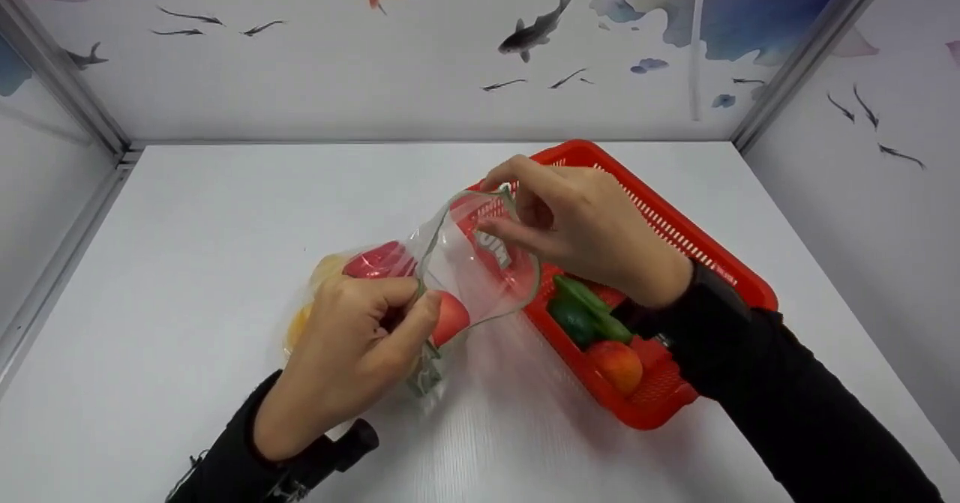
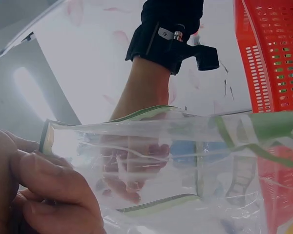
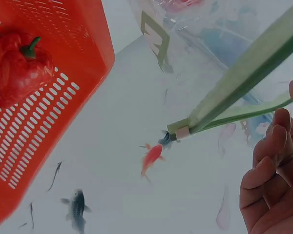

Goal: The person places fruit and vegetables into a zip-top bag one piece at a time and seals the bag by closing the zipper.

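A clear zip bag (image 1: 480,285) with a green-edged mouth hangs opened between the two hands. My left hand (image 1: 360,345) pinches the near side of its rim between thumb and finger. At the far side of the mouth is my right hand (image 1: 592,226), thumb and forefinger spread apart, fingers loosely bent beside the green zip strip (image 3: 249,78). A small slider (image 3: 179,130) sits at the strip's corner, away from the fingertips. Through the plastic show a red round fruit (image 1: 451,318), a dark pink item (image 1: 381,260) and yellow items (image 1: 298,327), partly covered by the left hand.
A red slotted basket (image 1: 652,413) stands at the right, partly under the right forearm. Inside lie a long green vegetable (image 1: 592,306), a dark green rounded one (image 1: 571,323), an orange-red fruit (image 1: 616,366) and a red bell pepper (image 3: 20,68). Printed panels (image 1: 420,68) wall the table.
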Motion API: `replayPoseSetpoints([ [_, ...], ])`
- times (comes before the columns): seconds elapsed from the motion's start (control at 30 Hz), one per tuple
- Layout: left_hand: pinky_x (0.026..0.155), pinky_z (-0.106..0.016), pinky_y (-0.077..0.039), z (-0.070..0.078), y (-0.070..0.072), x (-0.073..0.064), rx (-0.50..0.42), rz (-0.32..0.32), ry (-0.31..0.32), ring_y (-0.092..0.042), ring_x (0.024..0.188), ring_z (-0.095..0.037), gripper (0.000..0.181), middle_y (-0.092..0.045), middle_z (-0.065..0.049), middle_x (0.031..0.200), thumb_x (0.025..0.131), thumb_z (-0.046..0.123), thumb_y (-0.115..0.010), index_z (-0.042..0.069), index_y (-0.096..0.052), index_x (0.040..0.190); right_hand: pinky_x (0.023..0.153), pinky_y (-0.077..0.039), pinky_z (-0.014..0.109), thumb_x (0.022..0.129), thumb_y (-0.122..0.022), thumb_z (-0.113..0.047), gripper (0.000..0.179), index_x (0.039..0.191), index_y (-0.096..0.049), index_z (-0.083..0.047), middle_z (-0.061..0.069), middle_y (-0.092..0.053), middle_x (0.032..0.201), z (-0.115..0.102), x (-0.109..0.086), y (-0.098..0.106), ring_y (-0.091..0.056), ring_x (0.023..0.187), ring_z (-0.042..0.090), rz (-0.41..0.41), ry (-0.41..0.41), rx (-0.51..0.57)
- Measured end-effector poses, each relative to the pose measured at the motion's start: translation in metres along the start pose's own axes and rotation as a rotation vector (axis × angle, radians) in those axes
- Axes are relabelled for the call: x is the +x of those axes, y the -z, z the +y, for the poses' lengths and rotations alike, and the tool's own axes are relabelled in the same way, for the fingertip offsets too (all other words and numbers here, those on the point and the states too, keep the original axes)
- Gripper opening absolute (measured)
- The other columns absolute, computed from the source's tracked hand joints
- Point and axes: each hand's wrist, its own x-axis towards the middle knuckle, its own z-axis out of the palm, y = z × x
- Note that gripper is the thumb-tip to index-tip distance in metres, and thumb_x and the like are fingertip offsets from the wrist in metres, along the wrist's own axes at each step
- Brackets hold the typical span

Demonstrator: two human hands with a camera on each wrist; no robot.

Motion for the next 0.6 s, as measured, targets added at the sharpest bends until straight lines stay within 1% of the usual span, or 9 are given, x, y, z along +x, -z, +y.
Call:
replayPoseSetpoints([
  [0.07,0.045,-0.022,-0.029,0.000,0.000,0.000,-0.008,0.002,0.005,-0.040,0.050,-0.003,0.048,-0.040,0.011,0.051,0.099,0.007,-0.067,0.016,-0.048,0.056,0.058,-0.045,0.022,0.100,-0.077,-0.035,0.035,0.124,-0.069,-0.011,-0.002,-0.057,0.072,0.005,-0.009,0.009,-0.047,0.061,0.007,-0.018,-0.055,0.060],
  [0.13,0.046,-0.022,-0.030,0.001,0.001,0.000,-0.015,-0.002,0.014,-0.040,0.050,-0.003,0.047,-0.040,0.010,0.051,0.100,0.008,-0.067,0.015,-0.049,0.057,0.060,-0.045,0.020,0.100,-0.078,-0.031,0.030,0.121,-0.069,-0.011,-0.004,-0.059,0.072,0.016,-0.018,0.019,-0.050,0.062,0.007,-0.033,-0.125,0.091],
  [0.2,0.046,-0.022,-0.031,0.001,0.001,0.000,-0.016,-0.006,0.023,-0.040,0.051,-0.004,0.047,-0.040,0.010,0.051,0.100,0.009,-0.068,0.015,-0.049,0.057,0.062,-0.046,0.020,0.101,-0.077,-0.026,0.023,0.117,-0.071,-0.011,-0.004,-0.062,0.074,0.032,-0.028,0.028,-0.054,0.064,0.010,-0.059,-0.208,0.097],
  [0.27,0.046,-0.022,-0.033,0.001,0.001,-0.001,-0.016,-0.010,0.035,-0.041,0.051,-0.005,0.047,-0.040,0.010,0.052,0.101,0.010,-0.068,0.015,-0.050,0.057,0.065,-0.046,0.020,0.102,-0.076,-0.026,0.020,0.115,-0.071,-0.012,-0.003,-0.065,0.077,0.053,-0.040,0.034,-0.057,0.068,0.012,-0.112,-0.308,0.055],
  [0.37,0.047,-0.023,-0.035,0.002,0.002,-0.002,-0.020,-0.021,0.056,-0.043,0.052,-0.006,0.046,-0.042,0.010,0.052,0.101,0.010,-0.068,0.015,-0.051,0.058,0.067,-0.049,0.024,0.102,-0.075,-0.031,0.025,0.116,-0.072,-0.011,0.001,-0.069,0.084,0.084,-0.060,0.037,-0.060,0.074,0.015,-0.243,-0.459,-0.016],
  [0.47,0.047,-0.023,-0.036,0.002,0.002,-0.002,-0.020,-0.028,0.059,-0.044,0.052,-0.006,0.046,-0.042,0.009,0.053,0.101,0.010,-0.068,0.015,-0.052,0.059,0.068,-0.052,0.028,0.101,-0.076,-0.032,0.031,0.119,-0.071,-0.007,0.006,-0.072,0.089,0.107,-0.081,0.036,-0.062,0.076,0.017,-0.416,-0.584,-0.053],
  [0.53,0.048,-0.022,-0.036,0.003,0.002,-0.002,-0.016,-0.035,0.052,-0.044,0.052,-0.006,0.045,-0.042,0.009,0.053,0.101,0.011,-0.068,0.014,-0.053,0.059,0.068,-0.054,0.030,0.100,-0.077,-0.031,0.032,0.118,-0.072,-0.005,0.008,-0.074,0.092,0.117,-0.094,0.033,-0.064,0.077,0.017,-0.522,-0.631,-0.049],
  [0.6,0.048,-0.022,-0.036,0.004,0.002,-0.001,-0.016,-0.041,0.045,-0.043,0.052,-0.006,0.045,-0.042,0.008,0.053,0.102,0.011,-0.068,0.014,-0.053,0.060,0.069,-0.056,0.032,0.099,-0.078,-0.029,0.031,0.116,-0.073,-0.003,0.008,-0.075,0.093,0.125,-0.102,0.029,-0.065,0.077,0.017,-0.612,-0.651,-0.044],
])
